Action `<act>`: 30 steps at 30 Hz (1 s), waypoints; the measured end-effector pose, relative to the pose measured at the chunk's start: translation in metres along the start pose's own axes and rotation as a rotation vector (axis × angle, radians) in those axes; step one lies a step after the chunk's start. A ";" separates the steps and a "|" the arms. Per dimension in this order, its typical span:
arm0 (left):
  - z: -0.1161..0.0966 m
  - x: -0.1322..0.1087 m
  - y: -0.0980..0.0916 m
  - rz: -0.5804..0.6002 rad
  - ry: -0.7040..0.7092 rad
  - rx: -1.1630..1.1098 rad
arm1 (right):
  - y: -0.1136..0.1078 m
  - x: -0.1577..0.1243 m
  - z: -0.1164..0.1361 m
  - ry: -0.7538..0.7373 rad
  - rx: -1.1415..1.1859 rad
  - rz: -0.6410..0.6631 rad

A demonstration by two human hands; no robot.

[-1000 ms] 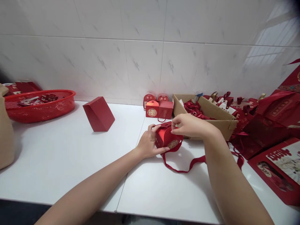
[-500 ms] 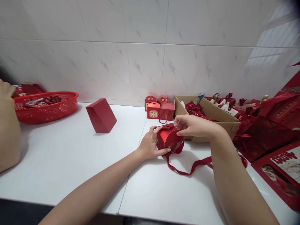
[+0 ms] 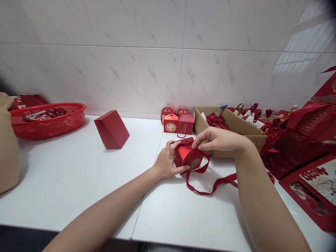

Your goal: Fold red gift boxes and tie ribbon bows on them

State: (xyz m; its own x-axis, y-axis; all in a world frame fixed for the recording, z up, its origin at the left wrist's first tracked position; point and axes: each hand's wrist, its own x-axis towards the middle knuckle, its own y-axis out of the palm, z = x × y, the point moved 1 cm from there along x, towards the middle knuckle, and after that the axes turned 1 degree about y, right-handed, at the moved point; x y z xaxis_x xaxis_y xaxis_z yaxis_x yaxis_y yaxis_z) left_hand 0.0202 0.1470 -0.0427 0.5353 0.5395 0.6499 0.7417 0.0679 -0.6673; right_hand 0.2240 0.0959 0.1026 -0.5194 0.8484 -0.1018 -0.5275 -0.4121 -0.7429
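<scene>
A small red gift box [image 3: 195, 162] with gold print on its front stands on the white table. My left hand [image 3: 168, 159] is wrapped around its left side, the thumb along the lower front and the fingers by the slotted top flap [image 3: 186, 141]. At the box's upper right, my right hand [image 3: 212, 140] is closed in a pinch on a dark red ribbon [image 3: 201, 192]; the pinched end is partly hidden by the fingers. From there the ribbon loops down beside the box and runs right across the table, passing behind my right forearm.
A cardboard box [image 3: 253, 140] of red ribbons stands behind my right hand. Small red boxes [image 3: 186, 124] sit near the wall. Farther left are a plain red box [image 3: 112, 130], a red plastic basket [image 3: 49, 122] and a tan bag [image 3: 7, 143]. Red gift bags [image 3: 278, 157] crowd the right.
My right hand has shifted slightly left over the box top, and the ribbon beside the box has risen toward its fingers. My left hand keeps its hold.
</scene>
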 end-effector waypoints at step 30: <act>-0.006 0.001 -0.007 0.035 -0.098 0.041 | 0.016 0.038 -0.005 0.151 0.313 -0.688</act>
State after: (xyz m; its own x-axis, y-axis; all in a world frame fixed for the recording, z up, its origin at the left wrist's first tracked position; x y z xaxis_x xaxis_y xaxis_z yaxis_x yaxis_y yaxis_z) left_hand 0.0181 0.1424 -0.0352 0.5171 0.6215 0.5885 0.7050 0.0806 -0.7046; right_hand 0.1999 0.1231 0.0837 0.0798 0.9746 0.2094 -0.8758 0.1689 -0.4521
